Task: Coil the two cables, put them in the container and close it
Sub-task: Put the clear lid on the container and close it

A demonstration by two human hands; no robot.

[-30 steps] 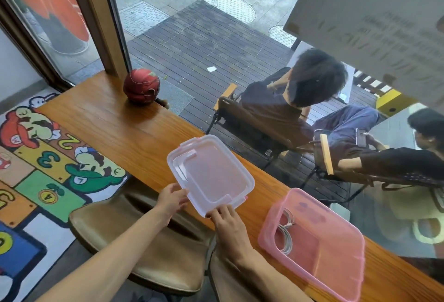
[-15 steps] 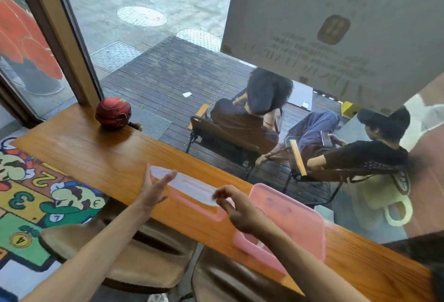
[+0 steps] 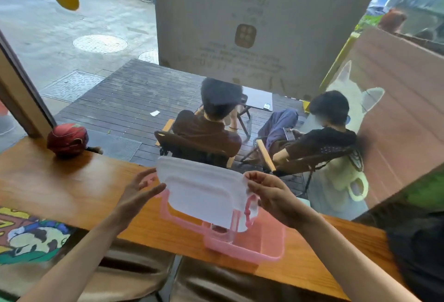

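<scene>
I hold the translucent lid point(image 3: 204, 191) with pink clips tilted up in the air over the pink container point(image 3: 259, 244), which stands on the wooden counter point(image 3: 60, 186). My right hand point(image 3: 274, 196) pinches the lid's right edge. At the lid's left edge is my left hand point(image 3: 139, 191), fingers spread against it. The lid covers most of the container's inside, so the cables are hidden.
A red ball-like object point(image 3: 67, 139) sits at the counter's far left by the window frame. Brown stools point(image 3: 134, 275) stand below the counter's near edge. Beyond the glass, two people point(image 3: 211, 123) sit on chairs on a dark deck.
The lid was lifted off the counter, carried right and raised over the pink container. The camera tipped upward, showing more of the window.
</scene>
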